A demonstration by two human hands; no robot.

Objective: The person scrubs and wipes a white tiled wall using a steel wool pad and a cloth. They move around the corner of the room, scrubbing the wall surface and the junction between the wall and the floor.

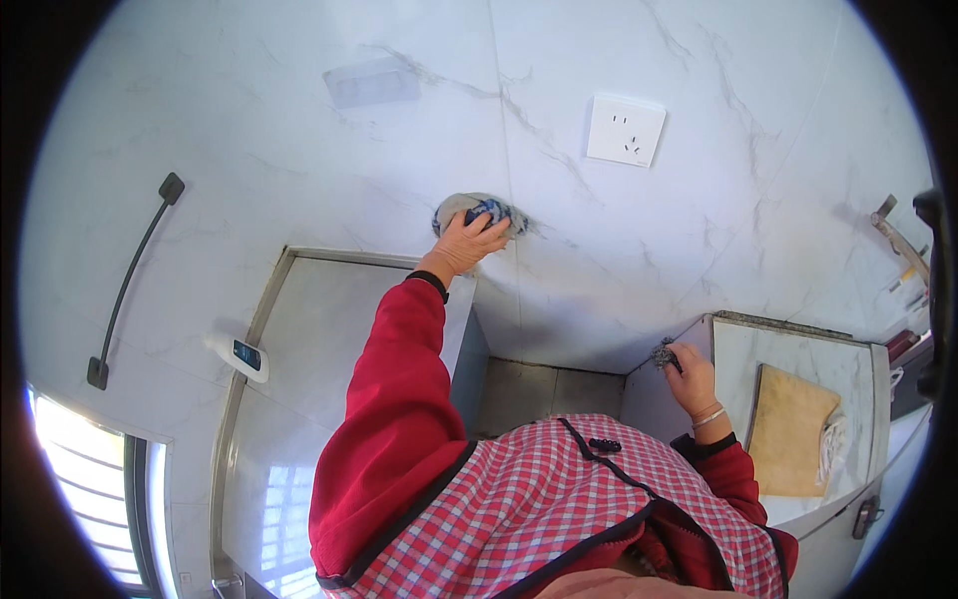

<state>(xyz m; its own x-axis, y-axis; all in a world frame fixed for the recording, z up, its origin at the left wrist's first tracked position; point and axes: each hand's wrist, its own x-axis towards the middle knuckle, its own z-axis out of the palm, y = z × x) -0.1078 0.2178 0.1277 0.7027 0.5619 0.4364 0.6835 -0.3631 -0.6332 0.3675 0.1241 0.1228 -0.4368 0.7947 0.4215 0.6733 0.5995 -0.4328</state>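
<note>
My left hand (pixel 465 245) presses a bunched grey and blue cloth (pixel 479 204) flat against the marbled wall tiles (pixel 569 247). The fingers are spread over the cloth. Lower on the right, my right hand (pixel 690 378) pinches a steel wool scrubber (pixel 663 355). It is beside the edge of the right-hand counter, low in front of the wall. A white wall socket (pixel 626 130) is mounted above and to the right of the cloth.
At left, a white bottle (pixel 243 357) stands by the rim of a marbled counter (pixel 322 329), below a dark towel bar (pixel 135 281). A wooden cutting board (pixel 789 430) lies on the right counter (pixel 733 352). Between the counters is a gap with floor tiles (pixel 524 389).
</note>
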